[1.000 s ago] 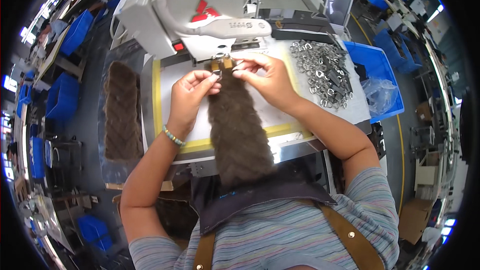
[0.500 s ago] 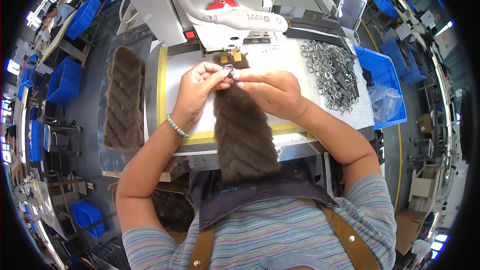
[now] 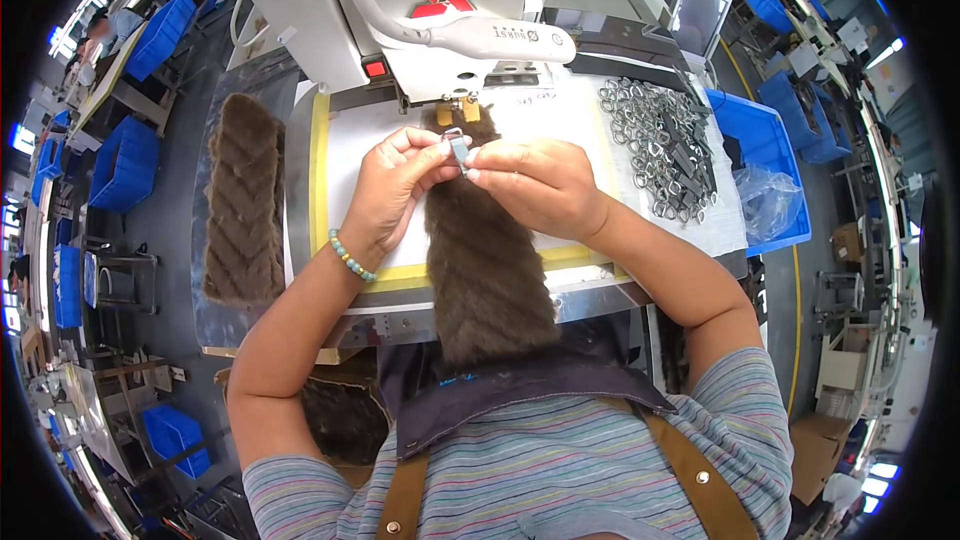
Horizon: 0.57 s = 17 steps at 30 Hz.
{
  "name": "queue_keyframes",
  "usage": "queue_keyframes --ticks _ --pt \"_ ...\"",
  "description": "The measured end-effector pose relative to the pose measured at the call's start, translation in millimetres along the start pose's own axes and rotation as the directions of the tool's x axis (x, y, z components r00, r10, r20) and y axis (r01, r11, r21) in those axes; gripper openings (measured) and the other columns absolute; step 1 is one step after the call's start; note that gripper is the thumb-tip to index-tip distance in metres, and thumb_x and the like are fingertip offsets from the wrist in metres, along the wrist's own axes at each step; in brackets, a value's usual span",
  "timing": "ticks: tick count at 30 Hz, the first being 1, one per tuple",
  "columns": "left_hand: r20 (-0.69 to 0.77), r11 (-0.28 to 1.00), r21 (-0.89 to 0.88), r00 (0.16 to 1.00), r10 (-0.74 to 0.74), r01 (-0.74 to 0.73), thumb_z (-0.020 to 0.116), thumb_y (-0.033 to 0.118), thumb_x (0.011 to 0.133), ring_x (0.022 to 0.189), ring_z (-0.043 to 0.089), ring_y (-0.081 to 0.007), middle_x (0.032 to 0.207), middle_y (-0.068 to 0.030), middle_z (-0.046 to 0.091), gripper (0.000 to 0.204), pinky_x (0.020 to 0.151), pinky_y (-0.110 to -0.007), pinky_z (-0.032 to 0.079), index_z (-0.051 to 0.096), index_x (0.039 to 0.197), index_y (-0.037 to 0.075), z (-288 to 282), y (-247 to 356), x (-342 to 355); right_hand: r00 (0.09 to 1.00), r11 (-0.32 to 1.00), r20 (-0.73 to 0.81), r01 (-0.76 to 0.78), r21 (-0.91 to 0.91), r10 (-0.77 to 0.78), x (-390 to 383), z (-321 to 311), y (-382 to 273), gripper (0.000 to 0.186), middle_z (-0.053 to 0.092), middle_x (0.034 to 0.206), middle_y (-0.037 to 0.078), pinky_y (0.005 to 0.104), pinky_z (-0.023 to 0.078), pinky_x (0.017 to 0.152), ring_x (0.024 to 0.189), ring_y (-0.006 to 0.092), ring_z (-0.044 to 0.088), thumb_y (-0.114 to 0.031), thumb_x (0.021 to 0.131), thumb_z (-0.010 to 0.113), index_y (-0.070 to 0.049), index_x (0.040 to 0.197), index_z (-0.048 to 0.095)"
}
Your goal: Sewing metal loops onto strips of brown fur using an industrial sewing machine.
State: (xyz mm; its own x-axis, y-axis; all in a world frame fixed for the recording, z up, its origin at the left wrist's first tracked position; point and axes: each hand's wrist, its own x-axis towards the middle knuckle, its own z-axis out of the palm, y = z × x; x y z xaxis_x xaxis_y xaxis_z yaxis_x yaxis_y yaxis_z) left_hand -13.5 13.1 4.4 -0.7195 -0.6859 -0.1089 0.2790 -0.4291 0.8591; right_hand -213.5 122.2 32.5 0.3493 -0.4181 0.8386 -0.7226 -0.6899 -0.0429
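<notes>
Between my two hands is a small metal ring with a short dark strap tab [image 3: 459, 147], just in front of the sewing machine's yellow clamp feet [image 3: 459, 113]. My left hand [image 3: 398, 180] pinches it from the left, thumb against the fingers. From the right, my right hand [image 3: 545, 185] grips the tab's lower end between thumb and forefinger. Below them lies a long brown fur strip [image 3: 488, 280], its far end under the clamp feet and its near end hanging over the table's front edge onto my dark apron [image 3: 530, 395].
The white sewing machine head [image 3: 440, 0] rises just beyond my hands. Several metal rings with dark strap tabs [image 3: 662, 150] are heaped at the right, beside a blue bin [image 3: 745, 125] with a plastic bag [image 3: 768, 202]. Another fur strip [image 3: 245, 200] lies at the left.
The strap tab has turned, so its flat grey face now shows between my fingers. Both hands stay in nearly the same place. The fur strip lies as before.
</notes>
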Motion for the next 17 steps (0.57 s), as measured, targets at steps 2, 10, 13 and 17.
queue_keyframes --ticks 2,10,13,17 --pt "-0.019 1.000 -0.023 1.000 0.013 -0.013 0.068 0.007 0.105 0.094 0.074 -0.0155 0.107 -0.0111 0.077 0.007 0.090 -0.028 0.061 0.066 0.108 0.001 -0.3 -0.9 0.0 1.000 1.000 -0.013 -0.001 0.004 0.001 -0.9 1.5 -0.1 0.014 0.078 0.104 0.009 0.0329 0.063 0.070 0.089 0.0234 0.078 -0.005 0.082 0.080 -0.004 0.096 0.076" --pt "-0.090 0.995 0.053 0.992 0.086 -0.081 0.069 0.004 0.104 0.091 0.073 -0.0144 0.108 -0.0112 0.077 0.007 0.088 -0.028 0.061 0.065 0.108 0.001 -0.1 -2.0 0.9 0.997 0.996 0.073 0.038 -0.080 -0.032 -1.0 2.0 -4.6 0.017 0.076 0.099 0.012 0.0353 0.064 0.068 0.082 0.0271 0.077 0.002 0.080 0.081 0.000 0.096 0.076" --pt "-0.088 0.994 0.067 0.992 0.093 -0.087 0.071 0.004 0.102 0.089 0.073 -0.0140 0.106 -0.0110 0.077 0.008 0.088 -0.028 0.061 0.066 0.108 0.000 1.1 -1.4 0.1 0.995 0.995 0.098 0.028 -0.100 -0.019 -0.6 0.5 -4.4 0.017 0.076 0.100 0.012 0.0353 0.063 0.068 0.083 0.0270 0.077 0.002 0.081 0.080 0.000 0.097 0.076" --pt "0.005 0.979 0.175 0.995 0.101 -0.100 0.072 0.006 0.102 0.090 0.074 -0.0152 0.105 -0.0115 0.077 0.012 0.089 -0.028 0.061 0.066 0.111 0.000 1.7 -2.3 -2.8 0.991 0.991 0.135 0.034 -0.130 -0.016 -0.4 -1.2 0.0 0.016 0.077 0.103 0.010 0.0333 0.064 0.069 0.085 0.0283 0.078 0.000 0.082 0.080 -0.001 0.098 0.077"
